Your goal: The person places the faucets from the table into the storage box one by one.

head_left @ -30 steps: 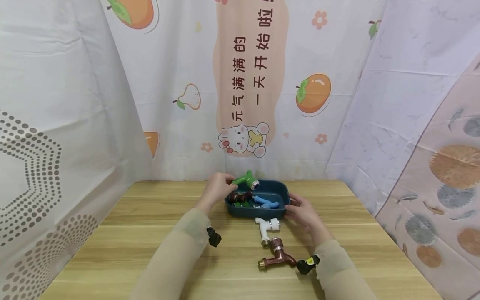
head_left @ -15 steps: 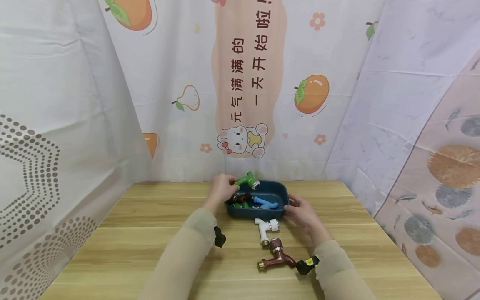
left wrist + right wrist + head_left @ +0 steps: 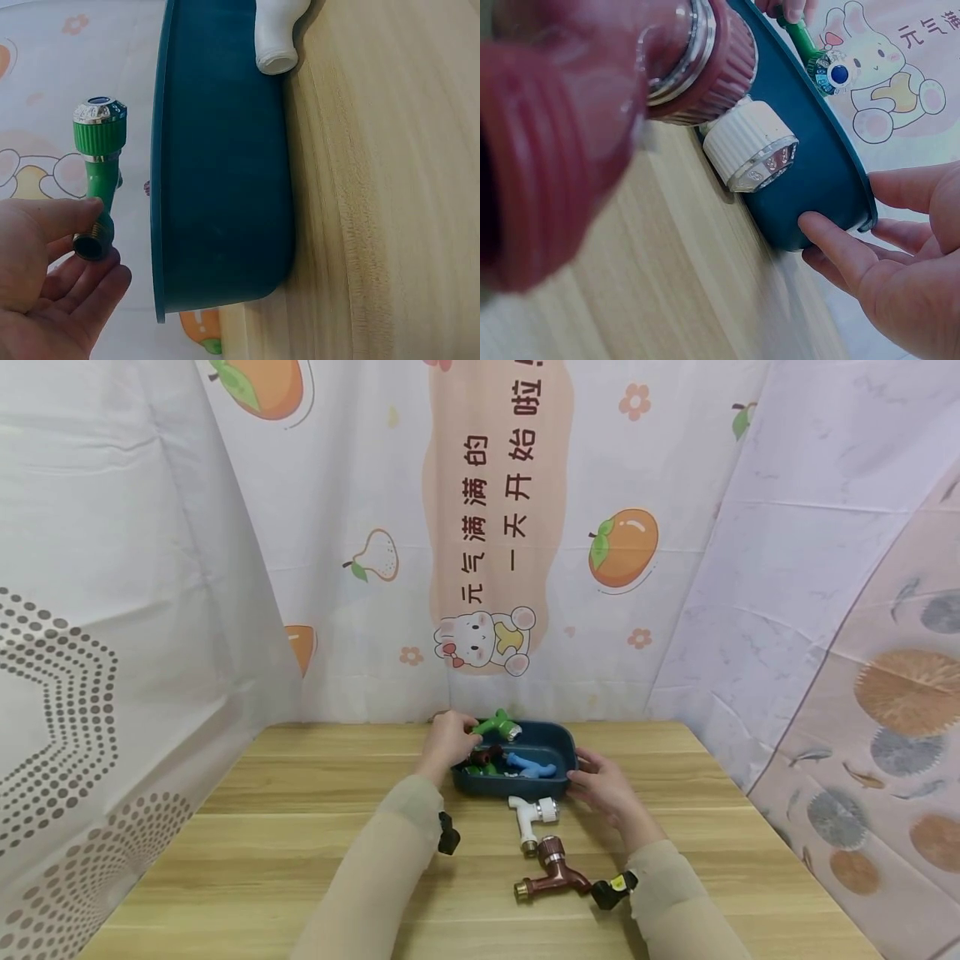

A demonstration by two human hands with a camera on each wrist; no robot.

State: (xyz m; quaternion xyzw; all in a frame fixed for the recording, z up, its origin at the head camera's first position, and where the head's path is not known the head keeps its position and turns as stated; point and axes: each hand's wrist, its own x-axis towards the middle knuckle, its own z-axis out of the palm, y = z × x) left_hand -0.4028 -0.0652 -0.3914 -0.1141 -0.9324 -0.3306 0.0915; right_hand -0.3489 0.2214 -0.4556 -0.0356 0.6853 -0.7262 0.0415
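My left hand [image 3: 447,742] pinches a green tap [image 3: 498,725] by its threaded end, just above the left side of a dark blue plastic tub [image 3: 517,788]. In the left wrist view the tap [image 3: 102,142] shows a ribbed green and chrome knob. Inside the tub lie a light blue tap [image 3: 532,768], a dark red tap [image 3: 489,753] and something green, partly hidden by my left hand and the tub's wall. My right hand [image 3: 603,785] grips the tub's right end, its fingers and thumb against the wall and rim [image 3: 859,169].
In front of the tub a white tap [image 3: 528,818] lies on the wooden table [image 3: 300,843], close to its wall. Nearer me lies another dark red tap [image 3: 553,872], beside the camera on my right wrist. A printed curtain [image 3: 360,627] hangs behind the table.
My left hand has shifted slightly to the right and lowered a little, bringing the green tap down toward the tub. My right hand and the tub look unmoved.
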